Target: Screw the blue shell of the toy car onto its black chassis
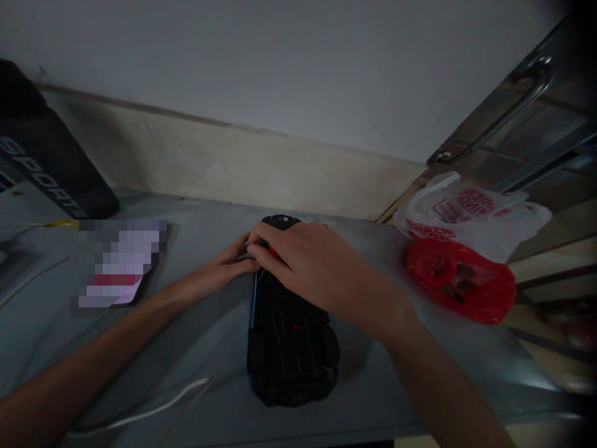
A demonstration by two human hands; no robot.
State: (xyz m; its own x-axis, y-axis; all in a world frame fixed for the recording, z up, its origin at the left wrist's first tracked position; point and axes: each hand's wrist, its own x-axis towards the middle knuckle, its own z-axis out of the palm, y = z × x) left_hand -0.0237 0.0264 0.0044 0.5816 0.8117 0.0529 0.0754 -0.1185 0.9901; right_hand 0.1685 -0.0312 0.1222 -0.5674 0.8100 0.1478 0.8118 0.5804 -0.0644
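Note:
A toy car (284, 348) lies upside down on the grey table, its black underside and wheels facing up. A tiny red spot shows on that underside. My left hand (228, 261) is at the car's far left side, its fingers and thumb closed on the edge there. Over the far half of the car, my right hand (308, 255) is closed in a pinch. Between its fingers a small red thing (273, 251) shows; most of it is hidden, so its kind cannot be made out. The fingertips of both hands nearly meet.
On the left are a phone (125, 261) with a lit, blurred screen and a dark bottle (56, 155) marked SPORTS. A white cable (153, 407) lies in front. A white plastic bag (471, 208) and a red bag (461, 283) lie right. A wall (261, 168) stands behind.

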